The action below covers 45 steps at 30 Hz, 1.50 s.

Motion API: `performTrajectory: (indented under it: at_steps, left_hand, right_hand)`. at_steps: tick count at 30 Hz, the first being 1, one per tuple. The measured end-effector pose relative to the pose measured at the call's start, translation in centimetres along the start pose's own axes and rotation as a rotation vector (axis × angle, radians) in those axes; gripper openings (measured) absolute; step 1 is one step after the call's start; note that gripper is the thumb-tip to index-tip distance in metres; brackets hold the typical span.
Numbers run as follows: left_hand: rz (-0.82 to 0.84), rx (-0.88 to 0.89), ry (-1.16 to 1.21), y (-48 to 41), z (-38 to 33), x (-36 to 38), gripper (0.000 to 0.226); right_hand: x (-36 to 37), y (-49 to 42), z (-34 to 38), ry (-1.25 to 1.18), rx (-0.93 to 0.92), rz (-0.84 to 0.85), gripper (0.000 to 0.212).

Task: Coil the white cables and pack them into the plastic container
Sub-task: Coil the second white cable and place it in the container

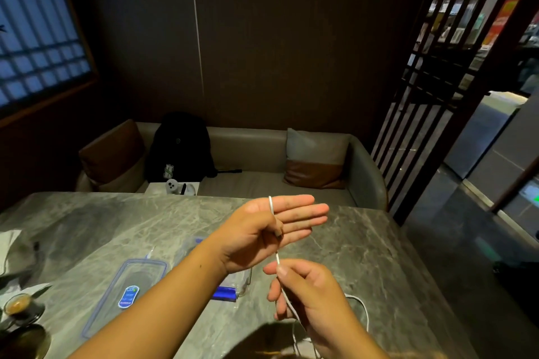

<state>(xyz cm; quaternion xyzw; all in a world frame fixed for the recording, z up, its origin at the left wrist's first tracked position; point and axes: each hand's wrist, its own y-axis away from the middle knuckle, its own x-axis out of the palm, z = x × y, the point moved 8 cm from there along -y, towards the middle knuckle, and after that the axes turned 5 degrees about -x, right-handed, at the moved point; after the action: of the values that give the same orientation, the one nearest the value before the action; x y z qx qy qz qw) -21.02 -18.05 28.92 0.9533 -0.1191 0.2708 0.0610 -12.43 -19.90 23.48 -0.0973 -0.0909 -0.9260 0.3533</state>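
White cable (277,256), head view only: it loops over the index side of the left hand (262,230), thumb pinning it to the palm, fingers straight and together. It then drops to the right hand (309,291), pinched between thumb and forefinger. Slack trails onto the grey marble table (364,242). Plastic container (246,283) sits partly behind the left forearm, lid (140,271) flat beside it. Likely early winding: hold the thumb anchor firm, feed with light even tension, lay turns side by side, avoid twists.

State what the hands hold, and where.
One white cable: left hand thumb-pins it against the palm; right hand pinches the stretch just below.
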Motion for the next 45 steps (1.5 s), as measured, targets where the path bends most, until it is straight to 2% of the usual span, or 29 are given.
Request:
performTrajectory:
  at_steps: [5,11,16,19,23,28,33,37,41,45]
  left_hand:
    - [-0.012,-0.040,-0.031,-0.1,1.0,-0.5,0.067]
    - [0.005,-0.103,-0.086,0.1,2.3,-0.3,0.065]
    - [0.046,-0.120,-0.137,0.7,2.0,0.2,0.064]
    - [0.076,-0.129,-0.107,0.8,1.7,0.4,0.066]
    - [0.047,-0.160,-0.138,0.7,2.5,-0.2,0.066]
    - [0.074,-0.166,-0.084,0.6,3.1,0.3,0.070]
    - [0.136,-0.204,-0.130,0.2,4.3,1.1,0.067]
    - [0.190,-0.238,-0.187,-0.1,5.3,2.4,0.065]
    - [0.223,-0.249,-0.187,-0.4,5.6,4.0,0.064]
    - [0.253,-0.225,-0.195,-0.6,5.6,4.9,0.047]
  right_hand:
    - [-0.5,2.1,1.6,0.084,0.003,0.075,0.014]
    - [-1.2,3.3,2.6,0.129,0.015,0.120,0.023]
    - [-1.4,3.7,3.5,-0.204,0.046,0.151,0.033]
    - [-2.7,4.0,5.5,-0.189,-0.021,0.138,0.038]
    - [-5.3,3.8,8.7,-0.092,-0.152,0.053,0.058]
    - [-6.1,2.7,10.3,-0.125,-0.200,0.065,0.062]
    - [-6.4,0.2,11.3,-0.022,-0.197,0.074,0.056]
    - [-5.3,-2.1,11.9,0.109,-0.151,0.144,0.027]
    - [-3.9,-4.1,12.1,0.156,-0.143,0.205,0.022]
    - [-2.1,-5.2,12.1,0.282,-0.102,0.367,0.020]
